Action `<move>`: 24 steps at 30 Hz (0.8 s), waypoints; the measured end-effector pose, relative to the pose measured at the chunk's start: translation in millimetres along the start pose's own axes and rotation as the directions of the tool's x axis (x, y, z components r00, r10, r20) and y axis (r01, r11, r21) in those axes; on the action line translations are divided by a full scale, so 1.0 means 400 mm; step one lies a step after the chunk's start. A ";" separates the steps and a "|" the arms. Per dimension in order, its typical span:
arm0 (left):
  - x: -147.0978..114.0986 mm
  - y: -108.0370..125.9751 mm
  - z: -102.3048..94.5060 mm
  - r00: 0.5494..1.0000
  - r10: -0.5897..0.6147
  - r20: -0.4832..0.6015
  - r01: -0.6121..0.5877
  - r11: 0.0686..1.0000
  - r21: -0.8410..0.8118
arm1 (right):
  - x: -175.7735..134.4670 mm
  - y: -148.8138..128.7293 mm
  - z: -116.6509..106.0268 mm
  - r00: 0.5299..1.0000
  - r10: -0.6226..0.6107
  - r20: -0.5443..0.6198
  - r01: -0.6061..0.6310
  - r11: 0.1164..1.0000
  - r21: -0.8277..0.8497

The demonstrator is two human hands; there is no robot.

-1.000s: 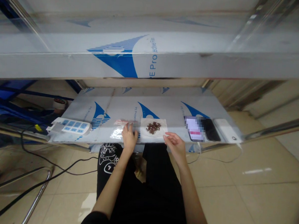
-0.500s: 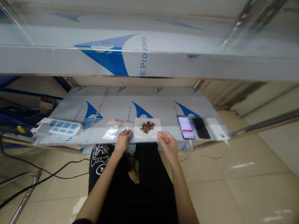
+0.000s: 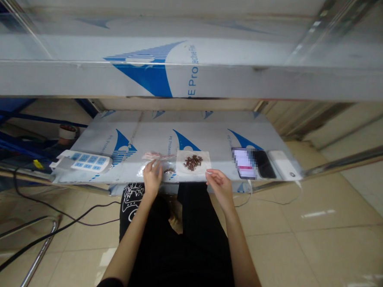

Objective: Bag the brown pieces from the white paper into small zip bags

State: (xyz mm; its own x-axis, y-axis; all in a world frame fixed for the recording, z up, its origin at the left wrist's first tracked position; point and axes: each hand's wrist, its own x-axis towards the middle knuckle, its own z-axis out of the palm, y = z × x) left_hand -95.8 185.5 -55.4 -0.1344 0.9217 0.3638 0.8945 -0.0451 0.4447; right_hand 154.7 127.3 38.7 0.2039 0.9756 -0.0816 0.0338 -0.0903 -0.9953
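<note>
A pile of small dark-brown pieces point(image 3: 193, 162) lies on a square white sheet point(image 3: 181, 169) near the shelf's front edge. Left of it is a clear plastic bag point(image 3: 140, 170), partly hidden under my left hand point(image 3: 152, 175), whose fingers are spread over it. Thin pinkish strands point(image 3: 154, 155) lie just beyond those fingers. A few small shiny bits point(image 3: 169, 170) rest between my left hand and the sheet. At the sheet's right front corner, my right hand point(image 3: 220, 184) has thumb and fingertips pinched together; what is between them is too small to name.
A white power strip point(image 3: 91, 162) lies at the shelf's left end. To the right are a phone with a lit screen point(image 3: 244, 163), a dark phone point(image 3: 264, 164) and a white power bank point(image 3: 282, 165) with cables. An upper shelf point(image 3: 230, 83) crosses above the work surface.
My left hand has lifted from the front edge beside the sheet and moved left over the plastic bag, fingers spreading. My right hand stays pinched by the sheet. The view has shifted slightly.
</note>
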 end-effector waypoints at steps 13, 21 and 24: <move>0.026 -0.053 -0.036 0.965 -0.249 0.080 0.244 0.968 0.060 | -0.009 -0.015 0.013 0.998 0.017 0.055 -0.015 0.999 -0.029; 0.017 0.008 -0.135 0.826 -0.410 -0.387 0.364 0.912 -0.188 | -0.010 -0.011 0.015 0.999 0.015 0.035 -0.014 0.999 -0.041; -0.003 0.080 -0.180 0.866 -0.417 -0.275 0.254 0.842 -0.476 | -0.014 -0.017 0.031 0.996 0.018 0.084 -0.013 0.998 -0.061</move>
State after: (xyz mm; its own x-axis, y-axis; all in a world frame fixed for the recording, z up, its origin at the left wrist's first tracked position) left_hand -97.7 155.4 17.5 -0.6067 0.7113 0.3550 0.5163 0.0130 0.8563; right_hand 141.2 124.8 45.2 0.1220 0.9871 -0.1036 0.0909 -0.1151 -0.9892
